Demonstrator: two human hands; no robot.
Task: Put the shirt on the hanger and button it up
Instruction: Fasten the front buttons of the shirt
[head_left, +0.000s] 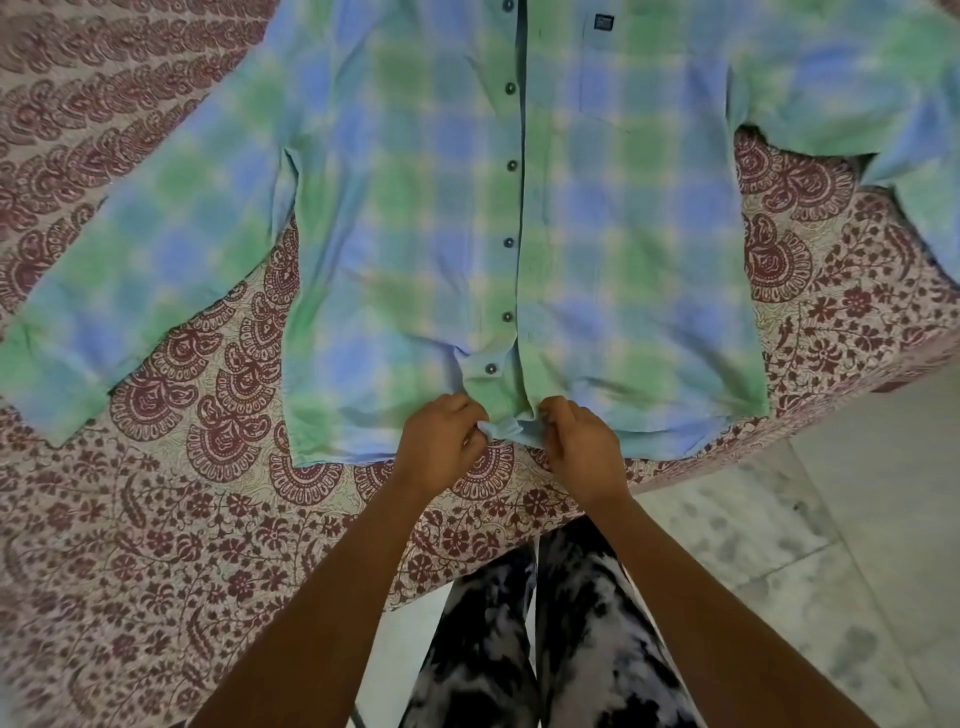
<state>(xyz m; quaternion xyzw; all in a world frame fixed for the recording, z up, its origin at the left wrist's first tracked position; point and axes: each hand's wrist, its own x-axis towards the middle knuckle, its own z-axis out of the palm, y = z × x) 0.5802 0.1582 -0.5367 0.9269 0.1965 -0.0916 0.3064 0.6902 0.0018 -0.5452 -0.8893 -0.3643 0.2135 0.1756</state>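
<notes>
Single head-worn view, wide-angle, looking forward and steeply down from above the person's own arms. Close range: the shirt (519, 218) on the bed (156, 519) fills the upper frame, cropped at top and right. Legs (545, 639) and floor (831, 545) at bottom. Edges bend slightly.

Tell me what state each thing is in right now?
shirt: spread flat, front up, on the bedsheet; buttons look done up, lowest one unclear.
hanger: not visible.
left hand: pinching the hem at the placket.
right hand: pinching the hem beside it.
</notes>
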